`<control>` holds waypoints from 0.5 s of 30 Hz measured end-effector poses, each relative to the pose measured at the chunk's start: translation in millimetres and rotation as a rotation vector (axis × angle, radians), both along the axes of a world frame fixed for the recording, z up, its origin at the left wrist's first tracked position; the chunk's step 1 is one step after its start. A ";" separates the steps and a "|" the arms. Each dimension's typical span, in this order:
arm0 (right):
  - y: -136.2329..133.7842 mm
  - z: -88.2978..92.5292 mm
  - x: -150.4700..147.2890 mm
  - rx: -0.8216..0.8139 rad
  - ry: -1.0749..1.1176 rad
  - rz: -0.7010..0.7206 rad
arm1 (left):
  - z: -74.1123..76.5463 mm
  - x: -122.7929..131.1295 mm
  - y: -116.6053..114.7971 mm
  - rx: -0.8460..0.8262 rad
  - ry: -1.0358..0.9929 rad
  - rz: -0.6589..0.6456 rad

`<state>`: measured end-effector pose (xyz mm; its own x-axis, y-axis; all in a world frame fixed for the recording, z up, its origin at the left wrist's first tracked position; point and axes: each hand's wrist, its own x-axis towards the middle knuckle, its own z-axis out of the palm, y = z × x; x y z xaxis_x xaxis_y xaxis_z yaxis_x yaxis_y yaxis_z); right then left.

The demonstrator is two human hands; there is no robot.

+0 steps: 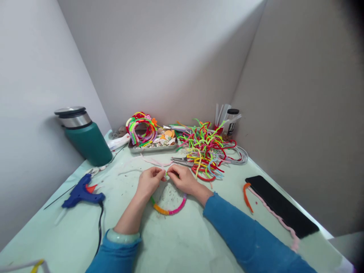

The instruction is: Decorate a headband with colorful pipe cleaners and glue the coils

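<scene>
A hoop wrapped in coloured pipe cleaners (170, 212) lies toward me, its lower arc showing green, orange, pink and purple. At its far side my left hand (151, 180) is closed, thumb and forefinger pinching the hoop. Close beside it, my right hand (182, 177) pinches the same stretch, the fingertips of both hands nearly touching. A tiny bit of light green shows between them; the rest of that part is hidden by fingers. Just beyond my hands lie a pale pink pipe cleaner (152, 161) and scissors (183, 162).
A blue glue gun (83, 193) with a cord and a teal bottle (88, 140) are at left. Behind stand a metal tray (153, 149) and finished-looking coloured hoops (141, 129). A tangled pipe-cleaner pile (204, 140) sits back right, a black phone-like slab (281, 204) at right.
</scene>
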<state>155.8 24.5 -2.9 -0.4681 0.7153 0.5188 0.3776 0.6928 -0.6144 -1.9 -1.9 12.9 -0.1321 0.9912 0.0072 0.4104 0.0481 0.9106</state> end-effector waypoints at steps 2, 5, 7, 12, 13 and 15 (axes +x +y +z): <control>0.8 0.3 0.1 -0.024 0.015 -0.019 | -1.8 -0.9 0.8 0.102 0.104 0.029; 2.7 -0.1 -0.1 -0.064 0.051 -0.047 | -2.8 -1.3 0.1 0.269 0.224 0.035; 4.1 -0.8 -0.4 -0.085 0.079 -0.065 | -3.3 -1.2 -1.0 0.350 0.306 0.004; 5.8 -1.8 -1.3 -0.109 0.107 -0.083 | -4.7 -1.9 -2.6 0.484 0.438 -0.060; 5.7 -1.6 -1.3 -0.109 0.107 -0.079 | -4.7 -2.1 -2.7 0.497 0.449 -0.070; 5.1 -1.0 -1.2 -0.107 0.106 -0.076 | -4.8 -2.5 -2.6 0.499 0.465 -0.083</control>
